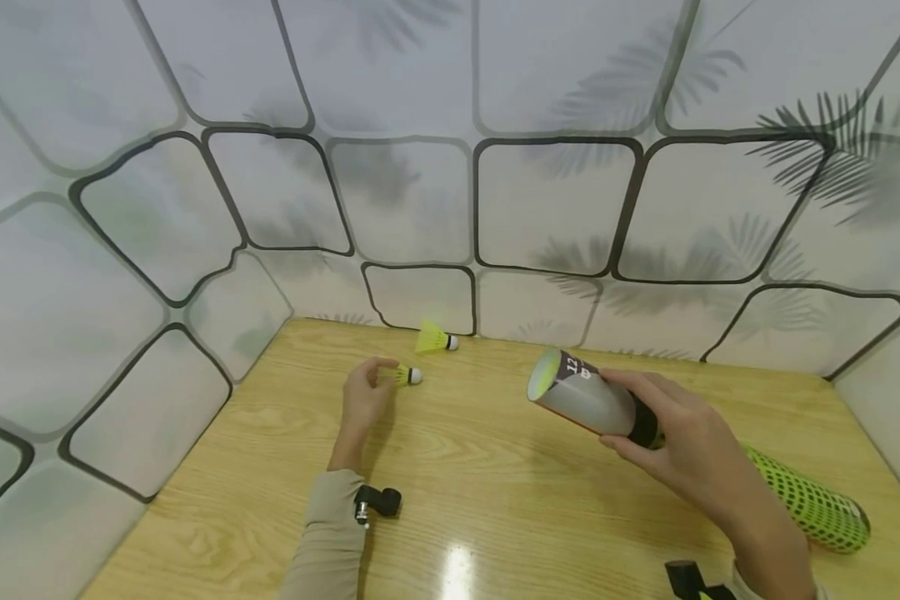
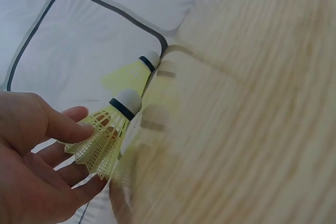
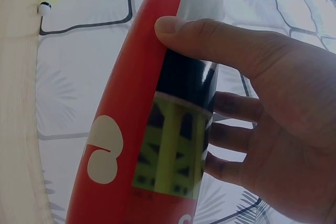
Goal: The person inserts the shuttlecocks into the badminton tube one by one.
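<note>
My left hand [image 1: 366, 392] pinches the skirt of a yellow shuttlecock [image 1: 411, 376] just above the table; the left wrist view shows the thumb on the skirt [image 2: 102, 148] and the fingers curled behind it. A second yellow shuttlecock [image 1: 432, 340] lies beyond, by the wall, its white cork pointing right. On the right, my right hand [image 1: 682, 433] grips a long shuttlecock tube [image 1: 596, 402] around its middle. The tube tilts, open mouth up and to the left, with yellow-green showing inside. Red, grey, black and green sections [image 3: 168, 145] cover its side.
A green dotted section [image 1: 810, 500] continues in line with the tube behind my right wrist, low over the wooden table [image 1: 450, 467]. Patterned walls [image 1: 412, 200] with dark outlines and leaf prints border the table at the back and sides.
</note>
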A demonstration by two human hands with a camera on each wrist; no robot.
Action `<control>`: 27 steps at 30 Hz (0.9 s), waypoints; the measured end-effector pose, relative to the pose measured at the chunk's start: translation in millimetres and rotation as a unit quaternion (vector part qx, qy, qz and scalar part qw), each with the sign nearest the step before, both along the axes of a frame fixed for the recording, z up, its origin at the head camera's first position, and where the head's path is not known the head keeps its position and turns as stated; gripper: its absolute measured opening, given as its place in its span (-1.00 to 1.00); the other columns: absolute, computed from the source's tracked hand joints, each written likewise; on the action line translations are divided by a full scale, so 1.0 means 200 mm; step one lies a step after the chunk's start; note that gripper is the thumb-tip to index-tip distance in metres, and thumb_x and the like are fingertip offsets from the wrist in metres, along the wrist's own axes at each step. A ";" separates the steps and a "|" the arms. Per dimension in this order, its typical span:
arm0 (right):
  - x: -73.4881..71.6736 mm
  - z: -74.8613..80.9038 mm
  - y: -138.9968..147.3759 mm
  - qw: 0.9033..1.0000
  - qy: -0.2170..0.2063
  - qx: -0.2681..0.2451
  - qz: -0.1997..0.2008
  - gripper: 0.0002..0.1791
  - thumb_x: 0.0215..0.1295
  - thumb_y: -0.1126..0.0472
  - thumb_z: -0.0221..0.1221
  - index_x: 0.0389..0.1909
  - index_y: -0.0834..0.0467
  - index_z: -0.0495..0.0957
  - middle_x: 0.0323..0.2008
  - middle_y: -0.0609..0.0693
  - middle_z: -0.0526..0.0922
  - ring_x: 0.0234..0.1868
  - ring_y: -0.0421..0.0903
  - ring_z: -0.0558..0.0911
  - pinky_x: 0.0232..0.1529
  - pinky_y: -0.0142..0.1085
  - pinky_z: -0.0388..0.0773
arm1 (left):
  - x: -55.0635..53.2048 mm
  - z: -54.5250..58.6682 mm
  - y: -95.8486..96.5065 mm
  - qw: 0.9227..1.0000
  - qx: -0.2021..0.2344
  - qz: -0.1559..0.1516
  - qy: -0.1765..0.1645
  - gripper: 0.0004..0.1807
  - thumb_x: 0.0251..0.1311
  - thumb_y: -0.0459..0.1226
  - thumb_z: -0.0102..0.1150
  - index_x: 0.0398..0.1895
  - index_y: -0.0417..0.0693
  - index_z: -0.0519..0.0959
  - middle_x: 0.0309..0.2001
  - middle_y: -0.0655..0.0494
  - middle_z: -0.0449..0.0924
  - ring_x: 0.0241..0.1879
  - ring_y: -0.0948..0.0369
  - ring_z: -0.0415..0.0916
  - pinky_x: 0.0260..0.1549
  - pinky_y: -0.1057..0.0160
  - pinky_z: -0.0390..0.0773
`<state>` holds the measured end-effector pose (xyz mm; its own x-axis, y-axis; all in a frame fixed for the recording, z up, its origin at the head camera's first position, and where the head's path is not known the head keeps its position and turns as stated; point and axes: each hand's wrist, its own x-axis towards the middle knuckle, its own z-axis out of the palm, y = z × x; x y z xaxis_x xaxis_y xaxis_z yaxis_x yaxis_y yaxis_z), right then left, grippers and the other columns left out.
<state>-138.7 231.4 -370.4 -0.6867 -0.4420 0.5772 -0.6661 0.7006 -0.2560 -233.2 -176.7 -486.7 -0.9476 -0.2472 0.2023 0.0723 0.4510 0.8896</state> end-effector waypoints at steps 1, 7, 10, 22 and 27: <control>0.00 0.00 0.00 1.000 0.000 0.000 0.000 -0.12 -0.11 0.25 0.64 0.32 0.05 0.50 0.11 0.12 0.66 0.02 0.16 0.68 -0.24 0.06 0.69 | 0.00 0.00 0.00 1.000 0.002 0.002 0.002 -0.69 0.31 -0.52 0.17 0.06 -0.19 0.68 0.05 -0.28 0.60 -0.73 0.36 0.05 -0.75 0.45 0.18; 0.00 0.00 0.00 1.000 -0.005 0.001 -0.003 -0.12 -0.11 0.24 0.64 0.32 0.04 0.51 0.12 0.11 0.65 0.02 0.15 0.68 -0.25 0.04 0.69 | 0.01 0.04 -0.01 1.000 -0.003 0.005 0.017 -0.69 0.28 -0.55 0.16 0.05 -0.21 0.68 -0.20 -0.21 0.60 -0.74 0.37 0.08 -0.77 0.45 0.17; 0.00 0.00 0.00 1.000 -0.006 0.001 -0.003 -0.12 -0.10 0.24 0.63 0.33 0.05 0.50 0.12 0.11 0.65 0.02 0.15 0.68 -0.24 0.04 0.69 | 0.00 0.05 -0.02 1.000 -0.010 0.002 0.026 -0.70 0.26 -0.55 0.18 0.03 -0.22 0.68 -0.35 -0.09 0.56 -0.75 0.37 0.09 -0.78 0.45 0.18; 0.00 0.00 0.00 1.000 0.007 -0.003 0.006 -0.11 -0.13 0.25 0.64 0.33 0.05 0.50 0.12 0.10 0.66 0.01 0.17 0.69 -0.22 0.07 0.69 | 0.04 0.19 0.01 0.998 0.014 -0.006 0.065 -0.74 0.22 -0.57 0.29 -0.03 -0.29 0.68 0.16 -0.23 0.61 0.10 -0.17 0.62 0.04 -0.09 0.67; 0.00 0.00 0.01 1.000 0.009 -0.006 0.006 -0.10 -0.14 0.25 0.65 0.33 0.04 0.50 0.12 0.10 0.66 0.01 0.17 0.69 -0.23 0.09 0.69 | 0.06 0.24 0.02 0.995 0.011 -0.013 0.101 -0.76 0.19 -0.55 0.36 -0.06 -0.30 0.69 0.05 -0.22 0.66 0.09 -0.14 0.61 0.05 -0.05 0.67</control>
<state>-138.8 232.7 -369.8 -0.6712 -0.4424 0.5948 -0.6785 0.6898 -0.2526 -222.1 -172.4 -438.8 -0.8942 -0.2291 0.3847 0.2630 0.4266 0.8654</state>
